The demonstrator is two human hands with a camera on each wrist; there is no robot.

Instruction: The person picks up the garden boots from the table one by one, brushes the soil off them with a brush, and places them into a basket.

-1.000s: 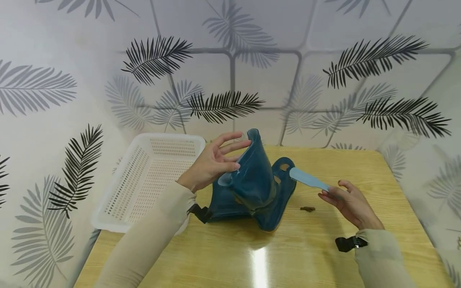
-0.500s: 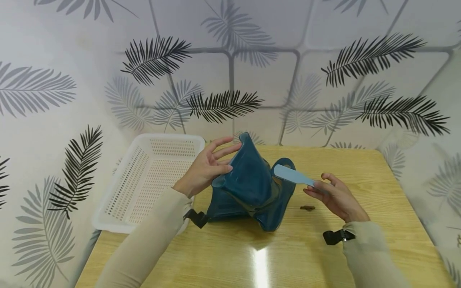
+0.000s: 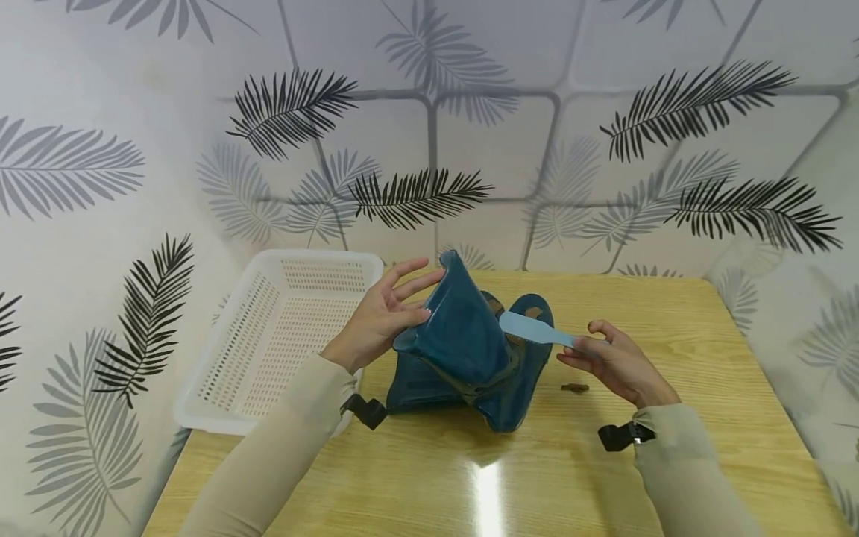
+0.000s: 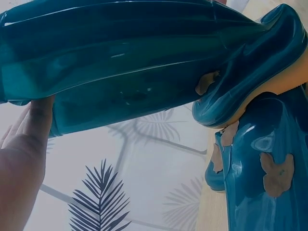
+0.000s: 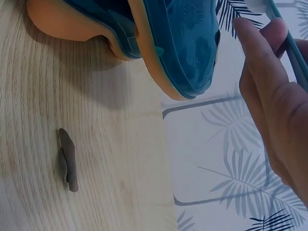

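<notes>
A glossy dark blue rain boot point(image 3: 463, 339) is tilted in the middle of the table, and my left hand point(image 3: 379, 317) grips its upper rim, thumb on the outside. A second blue rain boot point(image 3: 419, 384) lies beneath it. Brown patches stick to both; one bunny-shaped brown patch point(image 4: 278, 175) shows in the left wrist view. With my right hand point(image 3: 619, 367) I pinch a light blue brush point(image 3: 530, 328) by its handle. Its head overlaps the raised boot's foot in the head view. White bristles point(image 5: 257, 6) show at the top edge of the right wrist view.
A white perforated plastic basket point(image 3: 305, 257) stands at the left of the wooden table point(image 3: 644, 313). A small brown lump point(image 3: 574, 388) lies right of the boots. Behind the table rises a wall point(image 3: 496, 149) with a leaf pattern.
My right hand has moved left, bringing the brush head to the boot's foot. My left hand has shifted slightly left, tipping the boot's upper end left and down.
</notes>
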